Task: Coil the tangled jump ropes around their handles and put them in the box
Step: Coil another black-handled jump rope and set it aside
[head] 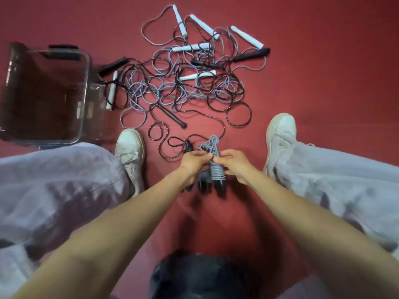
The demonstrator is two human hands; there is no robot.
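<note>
Between my feet I hold a pair of black handles with grey rope point(216, 172) coiled tightly around them. My left hand point(193, 164) grips the bundle from the left and pinches the rope near its top. My right hand point(234, 166) pinches the loose grey end loop from the right. A tangled pile of grey and black jump ropes point(183, 87) lies on the red floor ahead, with several white handles point(247, 36) and black handles point(251, 55) among it. The clear plastic box point(85, 67) stands at the left and looks empty.
My two white shoes point(130, 147) point(279, 134) flank the bundle, with my grey trouser legs at both sides. A black rope strand point(164, 143) trails from the pile to just beside my left hand. The floor is a red mat point(323, 83).
</note>
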